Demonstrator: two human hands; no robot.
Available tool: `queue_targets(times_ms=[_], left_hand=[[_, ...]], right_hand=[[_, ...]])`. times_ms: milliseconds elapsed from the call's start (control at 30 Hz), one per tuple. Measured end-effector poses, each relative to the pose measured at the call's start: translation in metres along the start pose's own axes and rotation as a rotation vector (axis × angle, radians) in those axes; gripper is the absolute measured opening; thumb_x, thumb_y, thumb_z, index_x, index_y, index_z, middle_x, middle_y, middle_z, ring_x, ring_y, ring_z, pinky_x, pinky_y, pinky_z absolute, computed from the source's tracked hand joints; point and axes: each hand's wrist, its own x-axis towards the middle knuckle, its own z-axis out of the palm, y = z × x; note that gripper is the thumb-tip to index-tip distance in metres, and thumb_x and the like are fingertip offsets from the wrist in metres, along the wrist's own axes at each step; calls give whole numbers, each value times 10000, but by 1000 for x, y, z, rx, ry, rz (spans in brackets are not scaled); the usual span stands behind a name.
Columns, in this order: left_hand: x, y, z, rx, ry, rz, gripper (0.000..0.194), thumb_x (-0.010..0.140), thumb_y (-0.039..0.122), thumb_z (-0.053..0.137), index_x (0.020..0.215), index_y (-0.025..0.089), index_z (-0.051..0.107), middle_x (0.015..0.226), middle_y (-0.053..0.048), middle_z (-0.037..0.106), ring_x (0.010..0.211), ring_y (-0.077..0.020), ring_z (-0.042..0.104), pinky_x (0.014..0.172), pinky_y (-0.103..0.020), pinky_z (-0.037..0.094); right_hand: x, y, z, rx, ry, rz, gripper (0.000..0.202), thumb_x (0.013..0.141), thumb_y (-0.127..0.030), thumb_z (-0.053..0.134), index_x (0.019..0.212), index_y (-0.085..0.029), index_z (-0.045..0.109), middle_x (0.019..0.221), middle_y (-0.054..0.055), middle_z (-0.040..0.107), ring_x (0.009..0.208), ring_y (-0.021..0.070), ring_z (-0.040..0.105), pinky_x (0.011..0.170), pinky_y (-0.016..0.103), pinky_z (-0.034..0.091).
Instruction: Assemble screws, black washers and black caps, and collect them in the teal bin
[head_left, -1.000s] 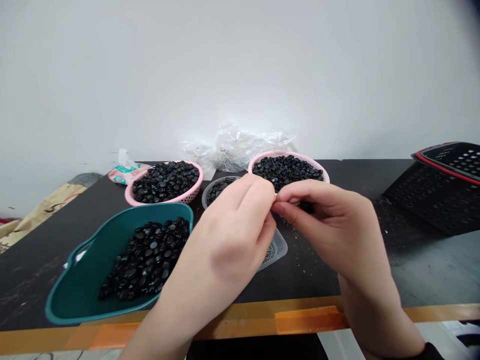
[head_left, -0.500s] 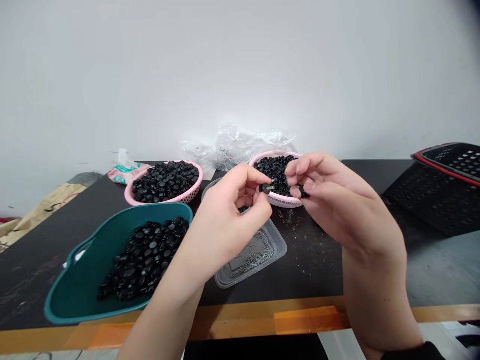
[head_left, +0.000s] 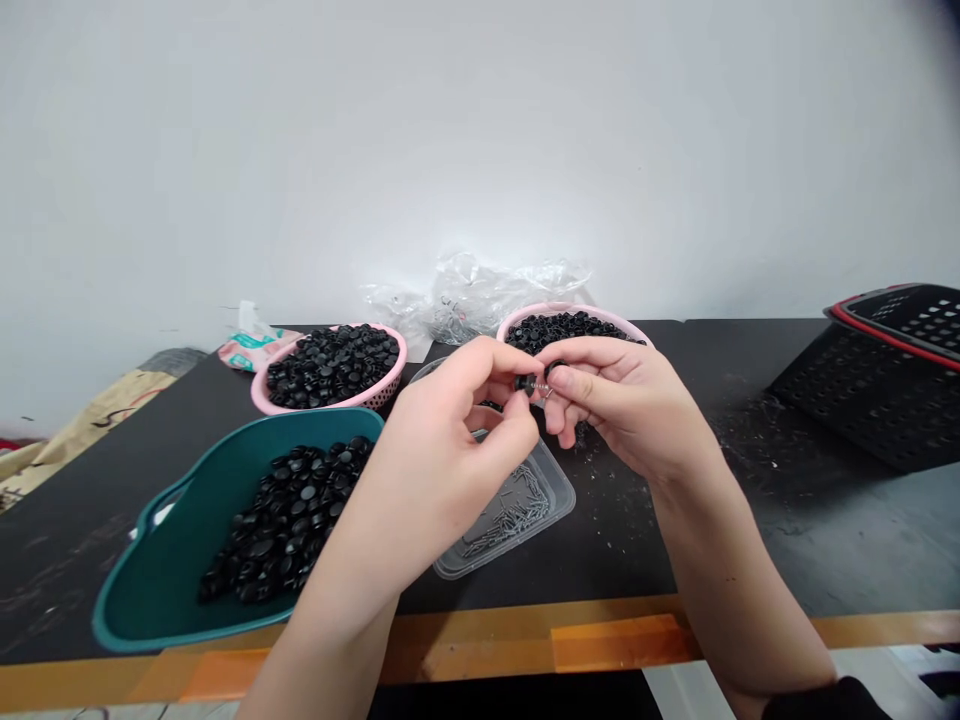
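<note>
My left hand [head_left: 442, 440] pinches a small round black plastic piece [head_left: 523, 383] between thumb and fingertips. From that piece a thin metal spring [head_left: 540, 386] points to the right. Close beside it, my right hand [head_left: 637, 405] grips a black cap [head_left: 555, 368] with thumb and forefinger. The spring's right end lies by the cap; whether they touch I cannot tell. Under my hands is a clear plastic tray [head_left: 564, 492] with many thin silver springs [head_left: 517, 515], partly covered by my left hand.
A teal scoop-shaped bin [head_left: 161, 570] at the left holds black caps. Pink baskets [head_left: 390, 385] of black parts stand behind, the right one partly hidden. Clear plastic bags [head_left: 480, 290] lie by the wall. A black crate [head_left: 862, 390] stands at the right; orange tape [head_left: 622, 640] covers the front edge.
My right hand has moved left with its black cap, up to the piece in my left hand. The gap between the hands has closed. My left hand has barely moved.
</note>
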Motion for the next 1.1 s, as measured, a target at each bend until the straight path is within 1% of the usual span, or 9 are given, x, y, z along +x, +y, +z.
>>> queue_targets(times_ms=[33,100,200,267,400,500,633,833,1100], left_hand=[[-1,1,0,-3,-4,9,173,941,106,582,1013,233,674,800,61,639,680,-34,655,633,-86,543],[-2,1,-1,12,4,23,179,957,132,590,1044,241,701,810,58,657,696,-31,657,647,-67,546],[-4,2,-4,99,35,22,217,974,169,601,1112,268,736,859,50,691,752,-39,676,685,-58,558],[-6,3,-6,176,47,24,224,983,187,603,1138,271,741,921,43,716,793,-42,695,735,-60,569],[-12,7,-8,235,95,45,238,980,222,647,1209,282,678,1068,55,747,876,-40,727,804,-55,576],[-15,8,-7,235,122,53,172,978,235,666,1135,299,639,1072,85,741,921,-40,727,809,-60,577],[-18,11,-6,355,136,116,158,995,215,629,1115,317,623,1075,117,713,908,-24,700,818,-90,562],[-21,16,-6,475,170,187,155,1000,200,613,1137,273,609,1051,90,701,873,-38,683,842,-150,551],[-23,18,-5,549,155,232,136,996,186,607,1124,231,613,1084,26,713,870,-103,683,825,-236,568]], right_hand=[[-1,0,0,-4,-3,-10,98,820,-203,852,916,-187,840,614,-13,738,521,81,669,507,147,567],[-4,-3,1,2,-23,-6,150,834,-174,841,981,-200,847,690,-18,768,597,54,693,612,113,593],[-9,-7,3,78,-67,54,189,872,-175,809,1058,-200,838,926,18,831,813,72,774,826,127,628],[-10,-10,4,121,-69,86,193,874,-168,808,1062,-199,835,980,34,839,860,90,795,870,144,633],[-10,-9,5,159,-88,52,111,892,-210,802,997,-190,831,809,27,818,749,101,787,733,140,652],[-9,-7,4,200,-111,18,88,928,-207,759,995,-188,812,864,28,805,783,121,781,662,160,653],[-10,-5,3,240,-182,30,117,967,-191,708,1044,-219,791,1038,24,789,879,123,766,661,171,637],[-10,-4,3,226,-175,62,146,904,-235,799,1043,-194,815,769,-1,733,692,56,657,630,119,555],[-12,-5,0,149,-190,93,166,889,-233,807,1053,-215,827,795,21,756,690,74,656,630,136,531]])
